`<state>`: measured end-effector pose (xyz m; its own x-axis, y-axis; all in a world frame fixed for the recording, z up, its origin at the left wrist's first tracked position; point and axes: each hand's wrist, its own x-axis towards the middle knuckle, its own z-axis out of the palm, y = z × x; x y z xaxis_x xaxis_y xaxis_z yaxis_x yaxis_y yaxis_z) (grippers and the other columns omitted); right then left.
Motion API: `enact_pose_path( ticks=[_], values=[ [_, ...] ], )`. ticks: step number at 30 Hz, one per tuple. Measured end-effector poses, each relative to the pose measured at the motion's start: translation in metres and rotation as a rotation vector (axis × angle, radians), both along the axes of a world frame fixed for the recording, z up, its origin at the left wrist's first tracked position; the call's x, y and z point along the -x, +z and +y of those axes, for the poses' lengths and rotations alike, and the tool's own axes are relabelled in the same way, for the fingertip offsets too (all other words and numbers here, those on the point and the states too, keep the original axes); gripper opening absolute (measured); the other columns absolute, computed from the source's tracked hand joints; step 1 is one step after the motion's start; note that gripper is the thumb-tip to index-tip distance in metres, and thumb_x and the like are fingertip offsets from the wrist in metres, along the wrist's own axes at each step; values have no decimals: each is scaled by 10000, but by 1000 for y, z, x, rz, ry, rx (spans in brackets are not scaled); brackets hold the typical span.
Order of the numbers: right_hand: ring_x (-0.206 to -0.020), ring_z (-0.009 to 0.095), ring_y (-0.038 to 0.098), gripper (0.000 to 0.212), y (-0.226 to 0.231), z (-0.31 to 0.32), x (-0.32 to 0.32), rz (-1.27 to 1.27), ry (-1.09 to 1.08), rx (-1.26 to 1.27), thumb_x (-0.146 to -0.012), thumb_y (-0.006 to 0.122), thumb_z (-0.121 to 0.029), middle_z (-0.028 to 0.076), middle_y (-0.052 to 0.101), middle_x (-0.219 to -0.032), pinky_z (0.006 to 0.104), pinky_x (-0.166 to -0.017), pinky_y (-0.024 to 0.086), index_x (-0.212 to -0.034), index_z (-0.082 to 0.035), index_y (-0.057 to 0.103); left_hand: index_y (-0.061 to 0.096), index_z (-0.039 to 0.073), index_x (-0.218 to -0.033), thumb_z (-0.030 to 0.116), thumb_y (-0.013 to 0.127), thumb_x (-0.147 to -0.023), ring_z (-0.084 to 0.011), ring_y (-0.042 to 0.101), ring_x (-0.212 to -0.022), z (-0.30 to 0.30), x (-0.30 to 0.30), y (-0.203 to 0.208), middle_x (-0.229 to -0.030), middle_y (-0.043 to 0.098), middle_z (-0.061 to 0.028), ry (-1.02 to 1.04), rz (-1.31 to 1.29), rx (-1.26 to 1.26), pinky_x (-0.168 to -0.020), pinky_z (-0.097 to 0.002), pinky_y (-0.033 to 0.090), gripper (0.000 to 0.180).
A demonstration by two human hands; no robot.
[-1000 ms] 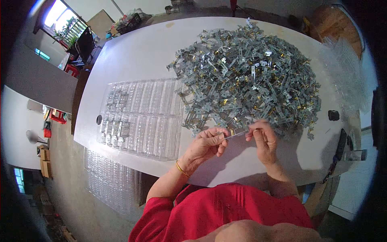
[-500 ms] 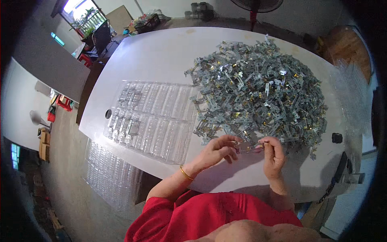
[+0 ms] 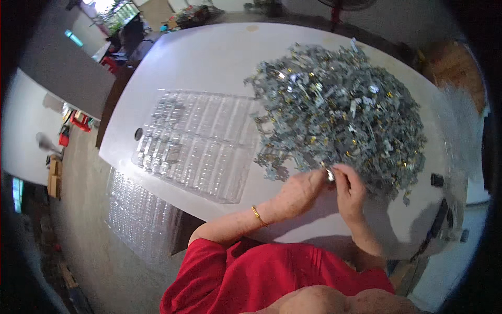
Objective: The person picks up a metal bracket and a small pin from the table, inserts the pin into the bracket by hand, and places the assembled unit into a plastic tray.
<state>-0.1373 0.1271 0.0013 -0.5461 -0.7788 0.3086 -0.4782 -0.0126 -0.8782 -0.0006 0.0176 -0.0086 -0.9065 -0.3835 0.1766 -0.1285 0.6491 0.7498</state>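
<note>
Pinching 1 small shiny metal part [image 3: 330, 175], both hands' fingers [image 3: 342, 175] meet beside the jagged grey heap [image 3: 340, 112].

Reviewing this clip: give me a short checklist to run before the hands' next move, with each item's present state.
1. Small metal part pinched between both hands: ok.
2. Left hand and right hand meet at the pile's near edge: ok.
3. Pile of metal parts lies on the table: ok.
4. Clear tray lies flat, left of the pile: ok.
5. Tray has open slots: ok, only the far-left rows look filled.
6. Part's orientation: cannot tell.
</note>
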Motion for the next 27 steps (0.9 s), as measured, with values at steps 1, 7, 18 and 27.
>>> enact_pose_path(
  ticks=[1, 7, 18, 27],
  values=[
    [-784, 144, 594, 114, 5, -7, 0, -64, 32, -13, -961, 586, -31, 80, 638, -912, 286, -698, 481, -1053, -2, 647, 463, -2, -1245, 152, 598, -922, -414, 641, -858, -2, -1, -3, -985, 638, -202, -22, -1, -27, -705, -483, 519, 382],
    [-718, 116, 593, 119, 10, -30, 14, 225, 12, 174, -967, 593, -55, 63, 631, -852, 264, -642, 486, -1064, -2, 636, 599, -9, -1005, 245, 513, -1019, -189, 575, -558, -21, -4, -6, -640, 560, -76, 261, 61, -446, -531, -309, 443, 268],
    [-616, 66, 551, 136, -4, -22, -10, -264, 83, 36, -992, 570, -105, 15, 589, -745, 234, -529, 439, -1067, -9, 630, 623, 15, -936, 323, 527, -1012, -61, 313, -440, -34, -15, 5, -571, 389, 40, 237, 192, -1442, -414, -241, 232, 332],
    [-577, 113, 510, 72, -2, -22, -15, -123, 95, -10, -942, 613, -64, 41, 563, -690, 268, -512, 401, -993, -15, 630, 646, 43, -945, 320, 545, -1016, -33, 321, -463, -30, -14, 3, -590, 431, 64, 220, 182, -1268, -421, -217, 220, 303]
  ],
)
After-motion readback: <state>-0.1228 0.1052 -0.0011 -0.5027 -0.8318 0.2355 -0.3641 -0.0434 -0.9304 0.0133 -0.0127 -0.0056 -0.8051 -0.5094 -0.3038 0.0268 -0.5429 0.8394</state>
